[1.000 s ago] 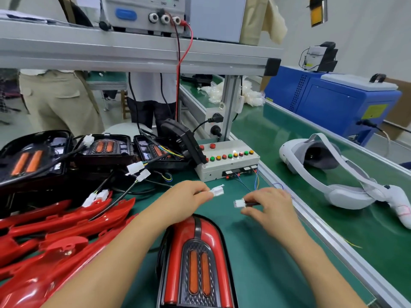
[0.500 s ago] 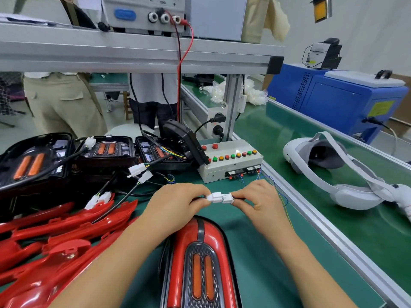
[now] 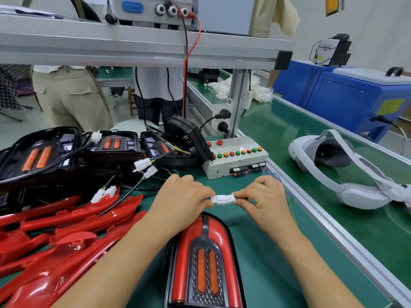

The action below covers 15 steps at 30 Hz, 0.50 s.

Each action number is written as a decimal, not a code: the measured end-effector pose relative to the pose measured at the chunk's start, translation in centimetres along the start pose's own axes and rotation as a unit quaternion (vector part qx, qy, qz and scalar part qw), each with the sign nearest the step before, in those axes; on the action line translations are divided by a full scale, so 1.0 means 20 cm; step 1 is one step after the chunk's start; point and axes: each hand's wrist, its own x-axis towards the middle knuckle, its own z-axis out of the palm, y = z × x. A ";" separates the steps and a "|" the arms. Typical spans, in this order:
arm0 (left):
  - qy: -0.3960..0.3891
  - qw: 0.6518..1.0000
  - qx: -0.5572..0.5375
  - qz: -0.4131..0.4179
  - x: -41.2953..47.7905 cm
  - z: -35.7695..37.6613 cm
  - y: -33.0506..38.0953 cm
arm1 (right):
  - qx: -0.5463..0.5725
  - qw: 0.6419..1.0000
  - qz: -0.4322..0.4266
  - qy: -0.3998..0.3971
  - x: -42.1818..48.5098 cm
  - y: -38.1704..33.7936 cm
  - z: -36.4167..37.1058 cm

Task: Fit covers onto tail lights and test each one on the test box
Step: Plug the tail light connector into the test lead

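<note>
Fingers (image 3: 205,194) of the left hand (image 3: 182,196) and of the right hand (image 3: 264,197) were curled, pinching the two white connectors (image 3: 222,199), which met end to end between them just beyond the far end of the near tail light (image 3: 206,261). That tail light lay face up on the green mat (image 3: 262,274), red cover on, between the forearms.

At far left, open black housings (image 3: 111,148) held orange strips and coloured wiring, with loose white plugs (image 3: 144,165) trailing toward the hands. Bare red covers (image 3: 66,221) were piled at near left. The grey test box (image 3: 235,163) stood just beyond the hands, with a row of coloured buttons on top.

An aluminium rail (image 3: 322,221) bounded the mat on the right. Past it a white headset (image 3: 329,167) lay on the green belt (image 3: 278,130), with a blue cabinet (image 3: 347,96) behind. A metal shelf (image 3: 133,50) crossed overhead, and people stood beyond the bench.
</note>
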 end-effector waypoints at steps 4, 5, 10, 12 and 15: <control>-0.006 1.000 -0.011 -0.003 -0.01 0.01 0.00 | -0.019 1.000 -0.003 -0.011 -0.01 0.00 0.01; -0.009 1.000 -0.016 -0.005 -0.02 0.01 0.00 | -0.018 1.000 -0.001 -0.016 -0.01 0.01 0.02; -0.036 0.998 -0.046 -0.013 -0.03 0.03 0.02 | -0.002 0.998 0.005 -0.068 0.01 0.01 0.05; -0.048 0.998 -0.049 -0.015 -0.03 0.03 0.03 | -0.002 0.997 -0.004 -0.080 0.01 0.01 0.06; -0.050 0.997 -0.054 -0.019 -0.04 0.03 0.05 | 0.009 0.995 0.009 -0.098 0.01 0.02 0.07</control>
